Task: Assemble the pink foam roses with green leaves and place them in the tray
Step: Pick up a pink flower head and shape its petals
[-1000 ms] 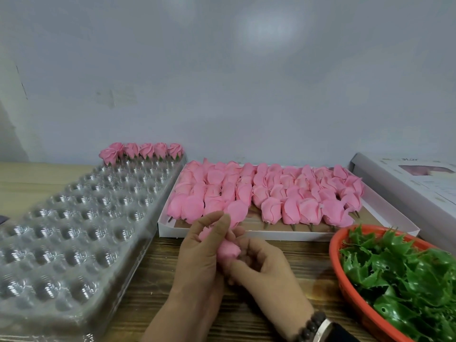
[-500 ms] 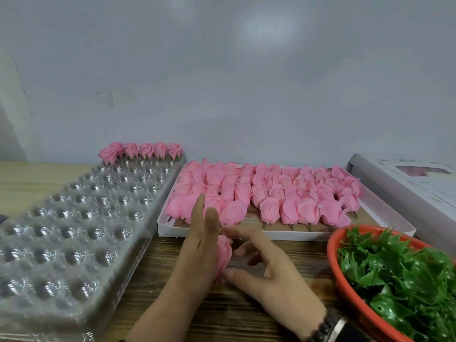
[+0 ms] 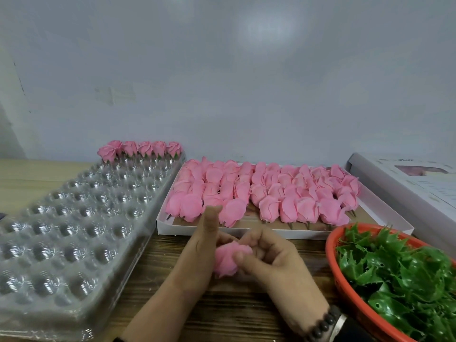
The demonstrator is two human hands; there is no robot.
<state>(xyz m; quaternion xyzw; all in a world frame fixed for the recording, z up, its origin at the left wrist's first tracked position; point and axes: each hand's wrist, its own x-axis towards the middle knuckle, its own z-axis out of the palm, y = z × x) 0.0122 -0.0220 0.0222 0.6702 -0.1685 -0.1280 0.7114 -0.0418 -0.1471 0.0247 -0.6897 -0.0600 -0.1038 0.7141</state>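
Note:
A pink foam rose (image 3: 228,260) sits between both hands above the wooden table. My left hand (image 3: 201,253) holds it from the left, one finger pointing up. My right hand (image 3: 267,255) pinches its right side with curled fingers. A clear plastic tray (image 3: 74,218) with round cells lies at the left, and a row of finished roses (image 3: 140,149) stands along its far edge. A white box (image 3: 283,234) holds several loose pink rose heads (image 3: 266,193). Green plastic leaves (image 3: 399,275) fill an orange bowl (image 3: 332,257) at the right.
A white carton (image 3: 407,183) lies at the far right behind the bowl. A pale wall closes off the back of the table. Bare wooden tabletop (image 3: 229,317) shows between my forearms near the front edge.
My right hand has closed in from below and now pinches the rose's right side. The rose has turned between my hands. My left hand has stayed at its left.

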